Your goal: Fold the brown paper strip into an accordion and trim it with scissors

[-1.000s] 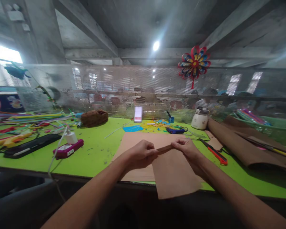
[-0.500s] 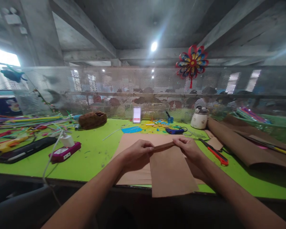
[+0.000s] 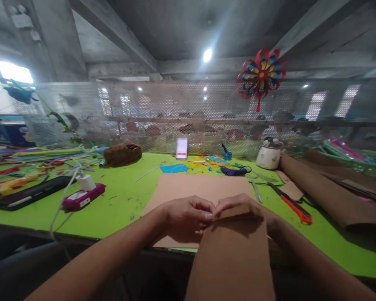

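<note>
A sheet of brown kraft paper (image 3: 233,259) hangs over the table's front edge, its top edge folded over in a narrow strip. My left hand (image 3: 188,215) pinches the left end of that fold between thumb and fingers. Close beside it, touching or nearly so, my right hand (image 3: 238,205) is closed on the same fold, its fingers partly hidden behind the paper. Beneath both hands, more brown paper (image 3: 203,184) lies flat on the green table (image 3: 119,188).
At right are a red utility knife (image 3: 293,205), a silver pen-like tool (image 3: 257,191), a rolled brown sheet (image 3: 319,192) and a white bottle (image 3: 268,154). A purple power strip (image 3: 84,196) with a cable stands left. Behind are a blue glue gun (image 3: 235,171), yellow scraps (image 3: 197,163) and a lit phone (image 3: 181,149).
My hands have come together along the fold and moved lower, nearer to me. The sheet has swung closer and hangs further down. The camera view has shifted slightly.
</note>
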Available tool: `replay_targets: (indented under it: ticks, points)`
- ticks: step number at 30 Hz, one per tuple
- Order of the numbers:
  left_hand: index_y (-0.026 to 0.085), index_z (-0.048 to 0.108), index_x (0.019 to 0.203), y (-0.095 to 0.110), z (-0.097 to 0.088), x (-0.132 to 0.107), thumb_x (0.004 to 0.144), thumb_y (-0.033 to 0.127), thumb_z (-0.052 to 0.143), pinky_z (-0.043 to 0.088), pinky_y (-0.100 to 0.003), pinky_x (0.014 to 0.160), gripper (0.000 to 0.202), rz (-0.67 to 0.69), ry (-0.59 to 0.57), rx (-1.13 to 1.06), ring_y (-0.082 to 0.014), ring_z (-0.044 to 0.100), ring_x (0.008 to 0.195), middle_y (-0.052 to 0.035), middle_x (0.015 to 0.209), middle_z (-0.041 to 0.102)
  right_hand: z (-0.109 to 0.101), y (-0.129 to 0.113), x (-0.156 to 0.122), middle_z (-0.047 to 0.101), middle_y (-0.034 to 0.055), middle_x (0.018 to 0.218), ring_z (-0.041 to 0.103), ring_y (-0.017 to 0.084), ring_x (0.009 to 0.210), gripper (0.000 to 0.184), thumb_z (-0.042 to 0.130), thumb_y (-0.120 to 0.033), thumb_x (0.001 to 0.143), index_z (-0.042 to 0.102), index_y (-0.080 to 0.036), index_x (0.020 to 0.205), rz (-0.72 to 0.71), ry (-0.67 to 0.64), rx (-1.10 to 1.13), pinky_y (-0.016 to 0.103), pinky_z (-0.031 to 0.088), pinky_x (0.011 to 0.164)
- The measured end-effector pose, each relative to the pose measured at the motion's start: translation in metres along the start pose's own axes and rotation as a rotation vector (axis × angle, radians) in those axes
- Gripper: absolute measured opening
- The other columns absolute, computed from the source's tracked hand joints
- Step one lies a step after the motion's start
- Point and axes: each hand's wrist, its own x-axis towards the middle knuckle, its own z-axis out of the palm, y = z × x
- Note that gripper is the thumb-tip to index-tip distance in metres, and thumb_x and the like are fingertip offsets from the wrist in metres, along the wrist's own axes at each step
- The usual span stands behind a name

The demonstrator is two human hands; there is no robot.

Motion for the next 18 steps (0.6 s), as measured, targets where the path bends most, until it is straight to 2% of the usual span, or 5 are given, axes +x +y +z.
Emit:
replay_targets:
  ticks: [3,7,11,14,18]
  points:
    - [0.012,0.064,0.081,0.0,0.005,-0.001,0.073,0.023,0.069,0.035,-0.024,0.061,0.015,-0.04,0.014,0.004,-0.0078,0.046,0.059,0.0004,0.066,0.054,0.0,-0.001,0.001,0.066,0.0061,0.078,0.06,0.015,0.071,0.03,0.072,-0.038,0.069,0.07,-0.012,0.083,-0.01,0.045,-0.033,0.025,0.048,0.066]
    - [0.013,0.064,0.09,0.004,0.008,-0.001,0.076,0.026,0.066,0.04,-0.028,0.07,0.019,-0.021,0.115,-0.005,-0.0109,0.053,0.071,-0.0042,0.082,0.059,-0.005,0.006,0.0,0.065,0.0042,0.079,0.059,0.013,0.07,0.019,0.07,-0.032,0.073,0.067,-0.014,0.08,-0.011,0.131,0.004,0.024,0.047,0.065]
    - [0.011,0.064,0.09,0.017,-0.016,0.004,0.077,0.031,0.065,0.042,-0.028,0.071,0.024,0.21,0.359,0.21,-0.0142,0.056,0.076,-0.0103,0.088,0.061,-0.014,0.01,-0.001,0.061,0.0021,0.075,0.055,0.013,0.071,0.026,0.056,-0.038,0.084,0.066,-0.014,0.082,0.037,0.17,-0.225,0.023,0.043,0.065]
    - [0.013,0.063,0.094,0.024,-0.037,0.005,0.08,0.04,0.059,0.043,-0.028,0.069,0.032,0.335,0.568,0.309,-0.0148,0.056,0.076,-0.0108,0.091,0.062,-0.018,0.012,0.003,0.061,0.0032,0.078,0.053,0.014,0.071,0.031,0.049,-0.04,0.087,0.065,-0.013,0.084,0.114,0.125,-0.453,0.023,0.041,0.063]
    - [0.011,0.065,0.09,0.024,-0.04,0.008,0.083,0.047,0.05,0.042,-0.027,0.07,0.039,0.29,0.598,0.609,-0.0163,0.056,0.079,-0.01,0.09,0.064,-0.015,0.019,0.011,0.064,0.0052,0.082,0.053,0.016,0.073,0.029,0.049,-0.038,0.086,0.065,-0.013,0.085,0.165,0.083,-0.622,0.025,0.041,0.064]
